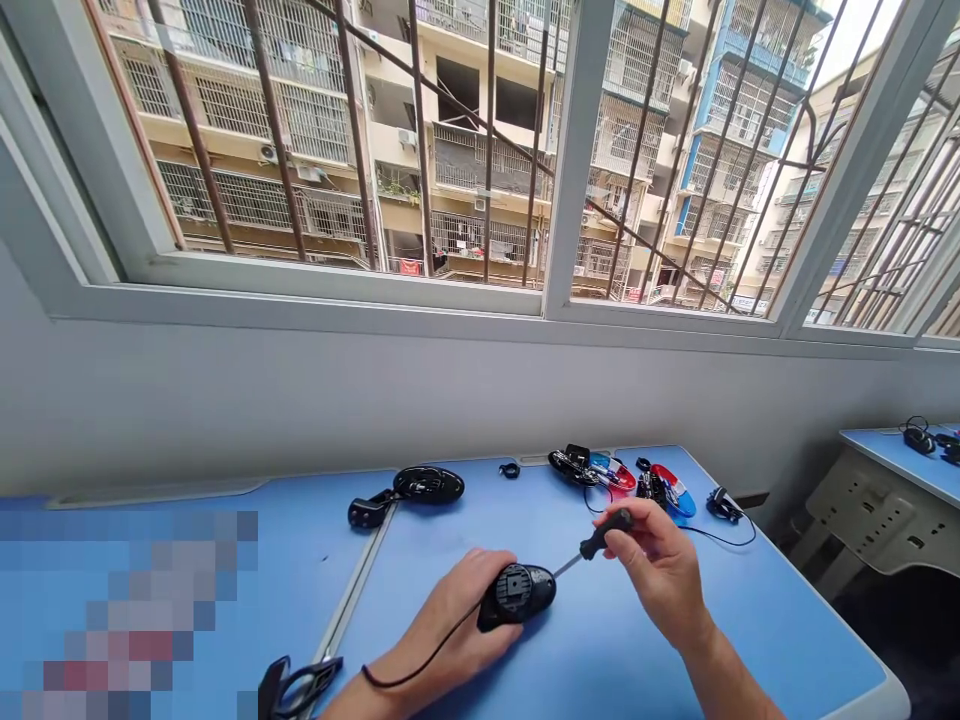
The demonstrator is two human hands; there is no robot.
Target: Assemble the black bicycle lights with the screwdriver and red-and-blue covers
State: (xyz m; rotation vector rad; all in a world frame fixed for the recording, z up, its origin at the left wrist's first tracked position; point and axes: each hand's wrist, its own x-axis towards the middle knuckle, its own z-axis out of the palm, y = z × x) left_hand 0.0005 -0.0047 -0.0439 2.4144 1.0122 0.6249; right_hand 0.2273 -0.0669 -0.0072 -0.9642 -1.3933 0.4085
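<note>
The head view looked from the person's head, forward and somewhat down over the blue desk (615,645), having the left hand (459,612) and the right hand (664,570) quite near below, and the barred window (559,210) farther away above.

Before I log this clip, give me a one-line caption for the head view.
Left hand holds a black gadget; right hand aims a screwdriver at its end, over a blue table.
</note>
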